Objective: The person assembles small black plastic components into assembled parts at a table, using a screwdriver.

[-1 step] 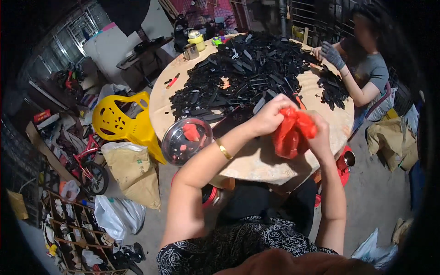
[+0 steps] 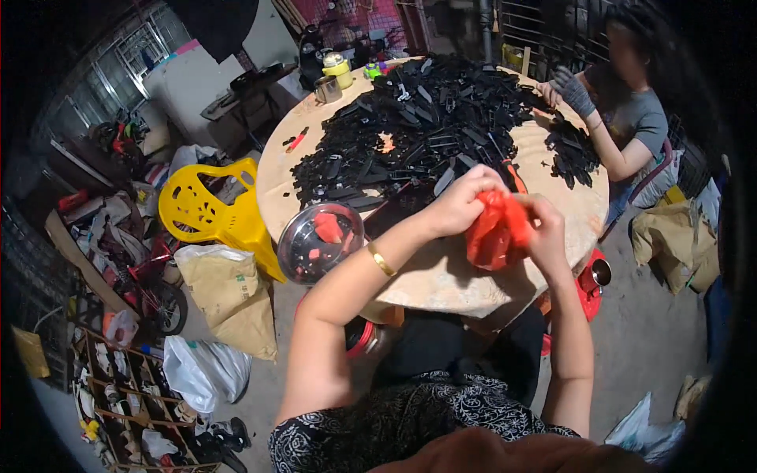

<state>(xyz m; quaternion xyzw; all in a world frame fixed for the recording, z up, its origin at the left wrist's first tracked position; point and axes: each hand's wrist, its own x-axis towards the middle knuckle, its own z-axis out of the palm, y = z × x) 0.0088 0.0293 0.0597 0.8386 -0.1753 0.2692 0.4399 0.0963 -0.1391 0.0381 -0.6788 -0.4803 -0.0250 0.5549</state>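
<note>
Above the near edge of the round table [image 2: 441, 288], a red plastic bag [image 2: 495, 236] hangs between my hands. My left hand [image 2: 467, 206], with a gold bangle on its wrist, pinches the bag's top from the left. On the right, my right hand [image 2: 546, 235] has its fingers closed on the other side of the bag. Whatever the bag contains cannot be made out. Just beyond lies a large heap of black plastic parts [image 2: 426, 118]. An orange-handled tool [image 2: 516, 177] rests close behind my hands. Left of my forearm, a clear round bowl [image 2: 296, 264] holds pinkish-red pieces [image 2: 329, 229].
Across the table at right, a co-worker's gloved hand [image 2: 572, 93] is by a smaller black pile [image 2: 574, 150]. A metal mug [image 2: 327, 90] and yellow container [image 2: 337, 69] stand at the back. A yellow chair [image 2: 229, 225] and tan sack [image 2: 229, 296] are on the left.
The red bag has shifted slightly left, and its top is bunched differently between my fingers. My right hand has turned a little. The co-worker's gloved hand has shifted slightly.
</note>
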